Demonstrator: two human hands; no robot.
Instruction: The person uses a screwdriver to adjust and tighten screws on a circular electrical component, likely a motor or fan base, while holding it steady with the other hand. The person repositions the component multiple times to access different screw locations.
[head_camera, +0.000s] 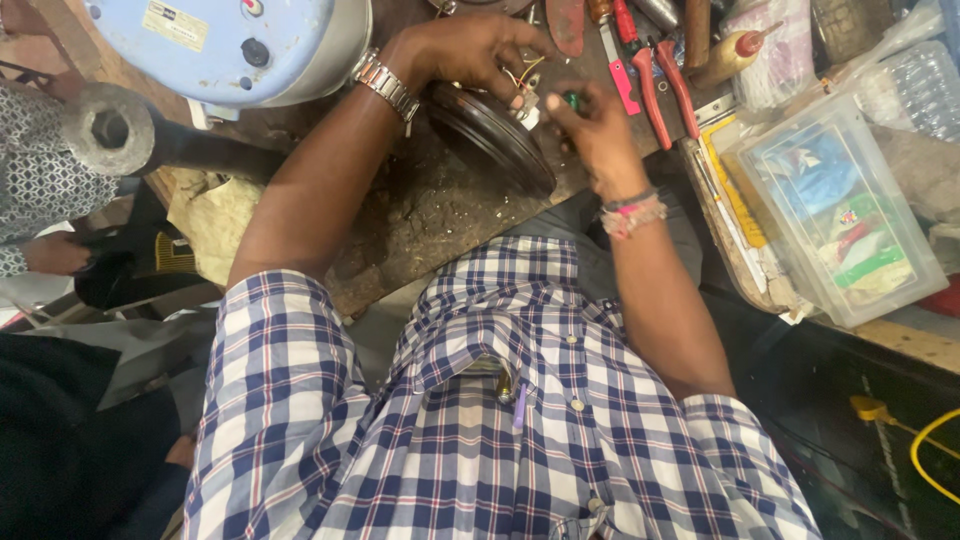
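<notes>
The left hand grips the black disc with wires loose while right hand fingers pinch a green-handled tool

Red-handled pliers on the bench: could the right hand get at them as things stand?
Probably yes. The red-handled pliers lie uncovered just beside the right hand, though that hand pinches a small green-tipped tool.
</notes>
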